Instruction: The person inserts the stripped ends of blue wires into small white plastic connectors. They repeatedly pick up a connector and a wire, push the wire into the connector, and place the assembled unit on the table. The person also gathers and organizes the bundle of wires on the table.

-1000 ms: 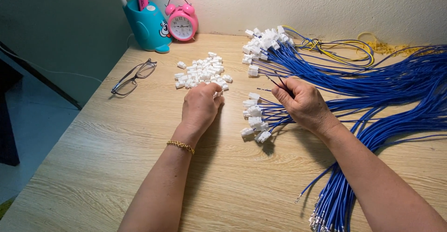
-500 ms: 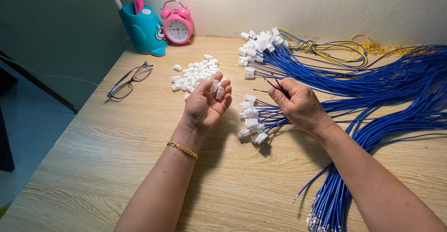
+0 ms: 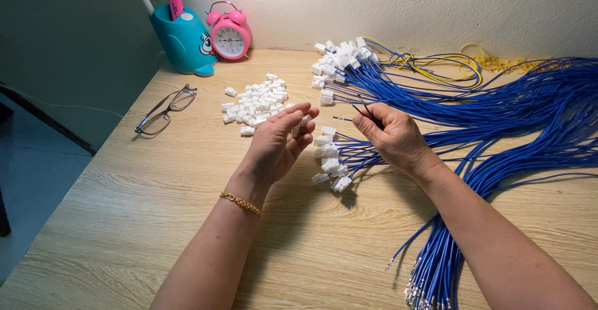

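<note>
My left hand point(image 3: 278, 143) is raised over the wooden table point(image 3: 124, 223), fingers curled around a small white plastic connector point(image 3: 304, 123). My right hand point(image 3: 391, 137) pinches a few thin dark wire ends point(image 3: 361, 109) that stick up and left from its fingers. Between and below the hands lies a cluster of blue wires fitted with white connectors point(image 3: 330, 160). A loose pile of white connectors point(image 3: 255, 101) sits just beyond my left hand.
A big bundle of blue wires point(image 3: 511, 117) covers the right side, with a second connector-tipped bunch point(image 3: 339, 58) and yellow wires point(image 3: 448, 61) by the wall. Eyeglasses point(image 3: 165, 109), a teal pen holder point(image 3: 184, 36) and a pink alarm clock point(image 3: 230, 34) stand at left.
My left hand has lifted from the connector pile and turned palm-up with a connector in its fingers. My right hand has risen slightly with the wire ends.
</note>
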